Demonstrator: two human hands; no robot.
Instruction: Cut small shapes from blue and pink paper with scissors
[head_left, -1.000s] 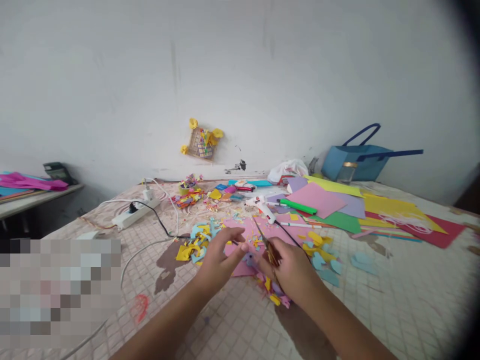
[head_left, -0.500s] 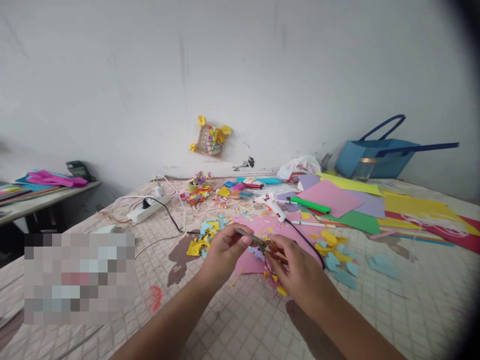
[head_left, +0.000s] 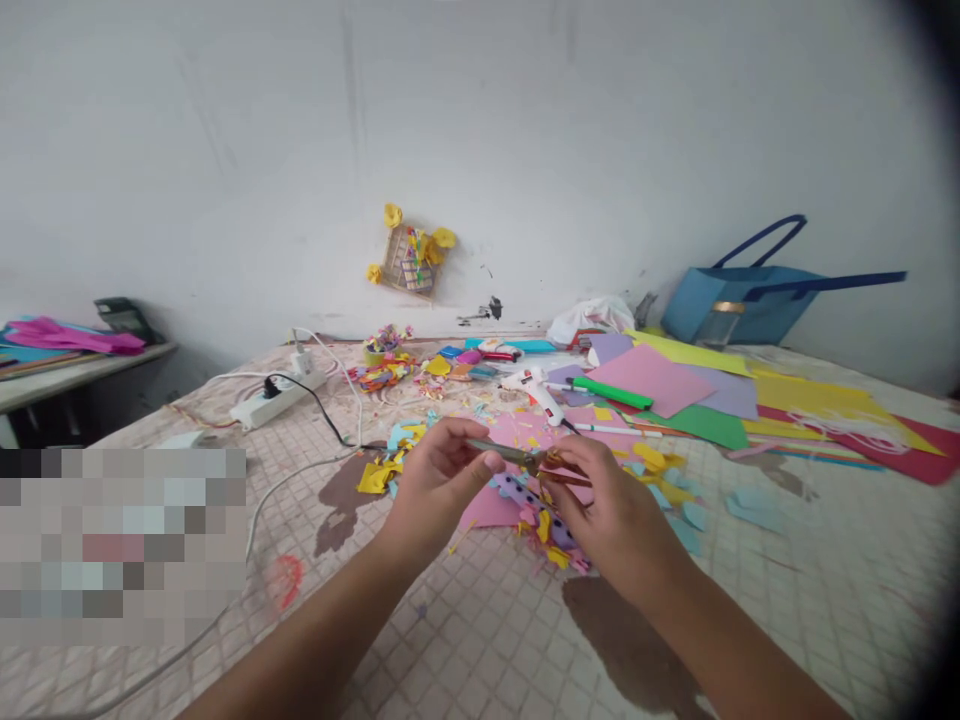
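Observation:
My left hand (head_left: 442, 480) is closed, pinching a slim grey-green piece (head_left: 501, 451) between thumb and fingers. Its right end meets a shiny brown thing (head_left: 566, 476) with thin bars, gripped in the closed fingers of my right hand (head_left: 611, 505). Whether these two are parts of one tool I cannot tell; the fingers cover much of them. Below the hands lies a purple strip with dark dots (head_left: 521, 494), among pink and yellow paper scraps (head_left: 553, 555). A pink sheet (head_left: 487, 508) shows beneath the scraps.
Beyond the hands lie a white glue gun (head_left: 534, 388) and a green cutter-like tool (head_left: 611, 392). Coloured paper sheets (head_left: 664, 378) spread rightward, before a blue bag (head_left: 780, 300). At left, a white power strip (head_left: 274, 398) trails cords across the tiled-pattern table.
The view has shifted, so the table's things appear further left and higher. The grey-green piece lies more level between my hands, and the dotted strip below shows more plainly.

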